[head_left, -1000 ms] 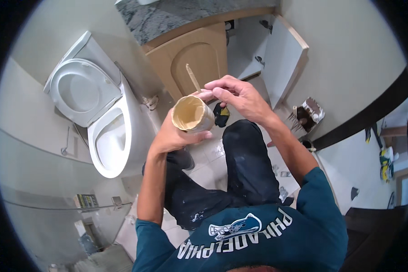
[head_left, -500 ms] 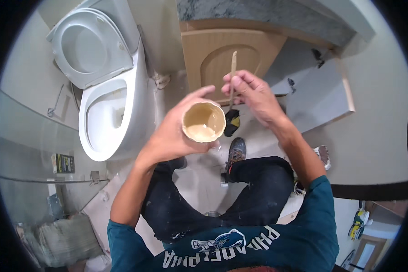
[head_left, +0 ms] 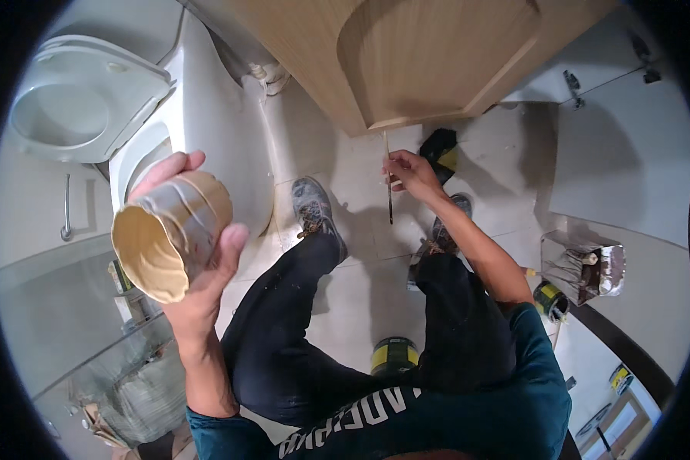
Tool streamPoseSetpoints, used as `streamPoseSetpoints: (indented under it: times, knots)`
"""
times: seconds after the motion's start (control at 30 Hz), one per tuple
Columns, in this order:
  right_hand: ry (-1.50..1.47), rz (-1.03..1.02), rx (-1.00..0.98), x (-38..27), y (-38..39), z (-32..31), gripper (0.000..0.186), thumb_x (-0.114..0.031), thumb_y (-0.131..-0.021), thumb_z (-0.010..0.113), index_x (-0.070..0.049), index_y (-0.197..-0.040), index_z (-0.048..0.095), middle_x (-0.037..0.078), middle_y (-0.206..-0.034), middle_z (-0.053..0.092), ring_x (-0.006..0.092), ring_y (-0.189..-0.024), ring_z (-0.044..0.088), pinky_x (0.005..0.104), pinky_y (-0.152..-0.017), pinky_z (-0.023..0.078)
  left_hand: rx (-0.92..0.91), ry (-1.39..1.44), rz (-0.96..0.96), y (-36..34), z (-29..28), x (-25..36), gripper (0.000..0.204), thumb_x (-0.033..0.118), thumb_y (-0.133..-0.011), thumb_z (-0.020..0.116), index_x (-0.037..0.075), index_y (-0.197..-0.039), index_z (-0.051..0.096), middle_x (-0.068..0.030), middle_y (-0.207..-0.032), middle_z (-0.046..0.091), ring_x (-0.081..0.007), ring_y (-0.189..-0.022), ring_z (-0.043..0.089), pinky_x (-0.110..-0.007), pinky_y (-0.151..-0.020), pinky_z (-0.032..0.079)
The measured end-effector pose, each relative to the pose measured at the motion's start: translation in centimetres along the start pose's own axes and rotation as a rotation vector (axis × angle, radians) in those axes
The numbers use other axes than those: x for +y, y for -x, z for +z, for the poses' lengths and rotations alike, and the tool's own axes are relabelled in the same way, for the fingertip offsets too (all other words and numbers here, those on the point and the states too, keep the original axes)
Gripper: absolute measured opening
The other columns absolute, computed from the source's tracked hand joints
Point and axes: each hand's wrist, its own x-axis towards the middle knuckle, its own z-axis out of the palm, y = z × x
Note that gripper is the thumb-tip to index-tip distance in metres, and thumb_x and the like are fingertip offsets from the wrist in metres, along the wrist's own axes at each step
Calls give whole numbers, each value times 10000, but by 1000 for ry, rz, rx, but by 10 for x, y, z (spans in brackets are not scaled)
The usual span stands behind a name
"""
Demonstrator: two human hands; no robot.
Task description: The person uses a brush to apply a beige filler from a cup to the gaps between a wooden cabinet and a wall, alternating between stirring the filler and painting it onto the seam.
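Observation:
A cup [head_left: 195,211] coated with cream-coloured paint is wrapped in the fingers of my left hand [head_left: 213,277]. It is tipped on its side, its mouth facing the lower left, and beige paint lines the inside. Between the fingertips of my right hand [head_left: 415,175] is a thin paintbrush [head_left: 389,201], pale at the upper end and dark at the lower tip. That brush is upright in the picture, just below the lower edge of the wooden cabinet door [head_left: 437,61], apart from the cup.
The toilet [head_left: 222,130] stands at the left with its lid raised. A black and yellow crumpled thing [head_left: 441,153] lies beyond my right hand. Paint cans [head_left: 395,356] sit near my legs, and a tray [head_left: 613,268] holding brushes is at the right. A white cabinet door [head_left: 621,161] hangs open.
My left hand has moved left and tipped the cup over from upright. My right hand has lowered the brush. The view has shifted, with the cabinet door now larger and nearer.

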Motion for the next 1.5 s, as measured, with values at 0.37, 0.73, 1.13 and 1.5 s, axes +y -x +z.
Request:
streamPoseSetpoints:
  times: [0.37,0.73,1.13,1.5]
  knots:
    - [45,-35,94,36,-57,25,291,-277,-1023,744,-43,-1197,723,55,-985,763,135,-826,741,323,-686,674,-132,-58,-55,8,-1,-28,911,310,-795,984,20,-1519,513,-163,-1492,601,-313,-1413,573,-471,-1171,470]
    - [72,-35,102,34,-58,28,266,-299,-990,759,-87,-1150,765,15,-948,753,114,-782,709,308,-646,646,-121,-69,-44,9,-1,-26,885,301,-792,983,11,-1496,532,-175,-1454,618,-294,-1363,611,-442,-1140,493]
    - [193,-136,196,49,-61,20,367,-381,-961,771,-76,-1166,780,51,-907,783,150,-722,725,342,-651,600,-123,-83,-23,8,-2,-25,877,294,-807,973,6,-1504,525,-168,-1463,606,-298,-1375,598,-444,-1138,494]
    - [284,-146,209,44,-61,19,397,-407,-947,779,-71,-1158,788,69,-929,795,171,-794,757,353,-744,595,-47,-92,-139,9,4,-21,999,498,-753,979,4,-1499,535,-206,-1474,617,-313,-1385,578,-462,-1119,503]
